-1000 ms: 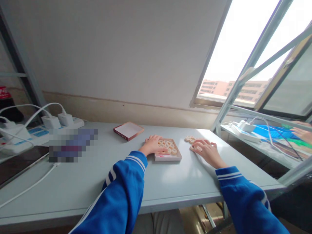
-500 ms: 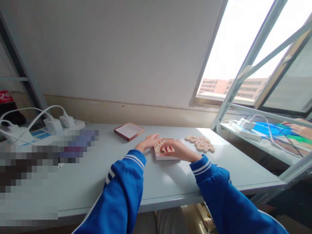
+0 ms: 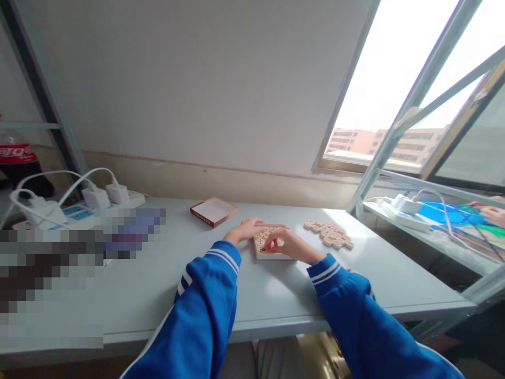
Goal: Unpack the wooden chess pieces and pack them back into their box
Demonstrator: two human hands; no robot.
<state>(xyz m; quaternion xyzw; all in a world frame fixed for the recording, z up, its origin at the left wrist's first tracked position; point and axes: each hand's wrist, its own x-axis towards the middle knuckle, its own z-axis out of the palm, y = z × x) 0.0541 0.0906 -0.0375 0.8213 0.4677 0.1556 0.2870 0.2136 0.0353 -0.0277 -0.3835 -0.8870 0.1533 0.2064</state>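
A shallow white-sided box sits on the table in front of me, with round wooden Chinese chess pieces bearing dark characters in it. Over the box, my right hand is bent downward, its fingertips pinched at a chess piece near the front left corner; the fingers partly hide it. My left hand rests along the left back edge of the box, fingers stretched out and holding nothing that I can see. To the right, a group of more wooden pieces lies flat on the table.
A dark red box lid lies upturned behind my left hand. At the left stand a power strip with white chargers and a cola bottle. A metal frame post rises at the right; another person's hand shows beyond it.
The view has shifted slightly left. Both hands stay at the box; my right fingertips sit a little lower and closer together over the front left pieces.
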